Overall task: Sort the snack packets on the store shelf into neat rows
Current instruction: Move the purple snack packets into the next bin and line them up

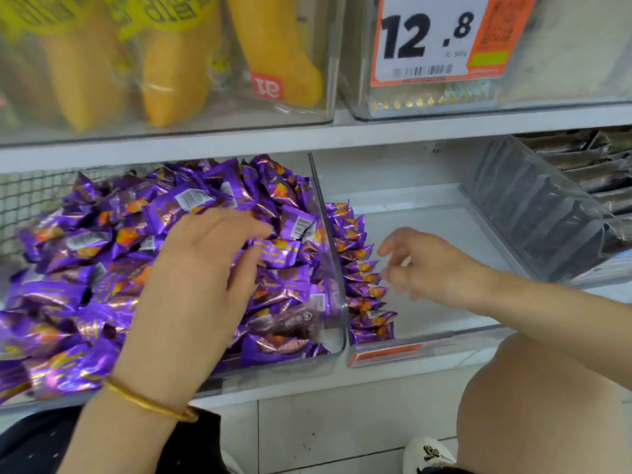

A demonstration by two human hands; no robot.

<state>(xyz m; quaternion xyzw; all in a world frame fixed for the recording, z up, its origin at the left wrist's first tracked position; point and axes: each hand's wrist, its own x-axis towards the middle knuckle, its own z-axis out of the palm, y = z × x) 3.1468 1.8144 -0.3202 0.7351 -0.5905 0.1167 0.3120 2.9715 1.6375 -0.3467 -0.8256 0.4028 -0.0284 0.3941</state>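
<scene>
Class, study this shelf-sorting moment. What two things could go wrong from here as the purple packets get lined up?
1. The heap of packets rises about level with the clear divider. The left hand resting on it could push some over onto the row.
2. The row of packets stands on edge with nothing bracing its open side. The right hand, close beside it, might topple it.

One wide-angle camera rides on the person's head, facing forward and down at the shelving from close range. The lower shelf (pixel 273 393) fills mid-frame, and the top edge cuts the price tag (pixel 427 39) on the tier above. The tiled floor (pixel 325 436) and a bent knee (pixel 547 405) occupy the bottom right, directly beneath the lens.
</scene>
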